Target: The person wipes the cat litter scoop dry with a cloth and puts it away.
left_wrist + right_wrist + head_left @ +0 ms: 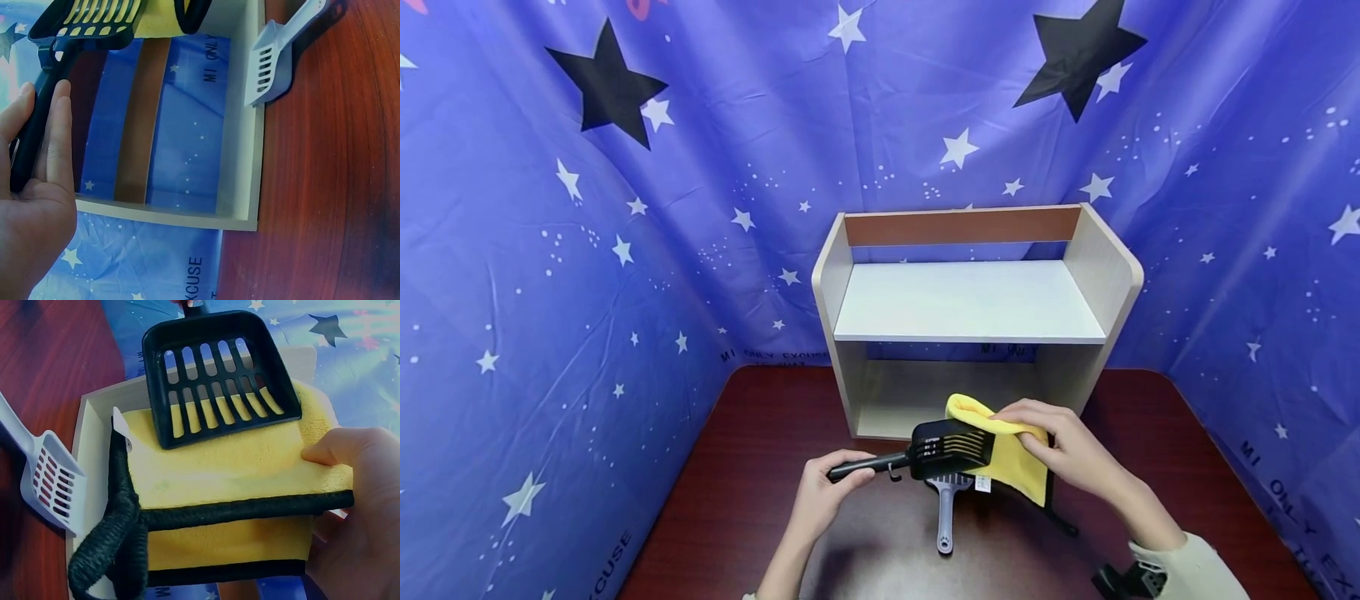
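My left hand grips the handle of a black slotted litter scoop, holding it above the table with its head toward the right. A yellow cloth with black edging and a black loop is pinched in my right hand, folded over at the top. In the right wrist view the cloth lies behind the scoop's front edge, and yellow shows through the slots. Beneath them a grey litter scoop rests on the table, its head partly hidden by the black scoop in the head view.
A two-tier shelf with a white upper board stands at the back of the dark red table. Blue star-patterned curtains hang behind it and at both sides. A black device sits on the right wrist.
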Tool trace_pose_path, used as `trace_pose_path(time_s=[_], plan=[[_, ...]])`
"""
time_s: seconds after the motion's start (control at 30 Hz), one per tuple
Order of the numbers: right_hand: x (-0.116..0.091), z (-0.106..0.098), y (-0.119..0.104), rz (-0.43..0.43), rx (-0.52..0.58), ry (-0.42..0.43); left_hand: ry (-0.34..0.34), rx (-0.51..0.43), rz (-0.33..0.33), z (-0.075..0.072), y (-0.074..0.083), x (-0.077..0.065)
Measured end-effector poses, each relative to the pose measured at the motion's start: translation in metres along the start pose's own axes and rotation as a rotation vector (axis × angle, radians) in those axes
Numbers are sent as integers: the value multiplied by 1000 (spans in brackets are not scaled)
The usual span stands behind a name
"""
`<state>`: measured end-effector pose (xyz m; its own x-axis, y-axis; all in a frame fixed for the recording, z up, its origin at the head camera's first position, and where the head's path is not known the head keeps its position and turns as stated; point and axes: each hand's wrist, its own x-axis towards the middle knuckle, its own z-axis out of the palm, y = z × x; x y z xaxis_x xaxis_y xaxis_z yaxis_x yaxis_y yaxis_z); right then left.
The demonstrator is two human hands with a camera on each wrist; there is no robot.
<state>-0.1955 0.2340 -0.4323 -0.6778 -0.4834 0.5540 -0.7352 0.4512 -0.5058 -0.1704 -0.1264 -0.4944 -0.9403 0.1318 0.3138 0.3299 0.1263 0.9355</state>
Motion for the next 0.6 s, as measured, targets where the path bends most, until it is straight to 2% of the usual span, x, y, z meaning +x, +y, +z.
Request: trace_pose_path(time_s=[0.27, 0.6], plan=[[-1, -4, 2, 15, 27, 20, -31, -1, 4, -1, 3, 1], [19, -3, -9, 7, 12, -10, -115, -20, -5, 5, 3, 2]])
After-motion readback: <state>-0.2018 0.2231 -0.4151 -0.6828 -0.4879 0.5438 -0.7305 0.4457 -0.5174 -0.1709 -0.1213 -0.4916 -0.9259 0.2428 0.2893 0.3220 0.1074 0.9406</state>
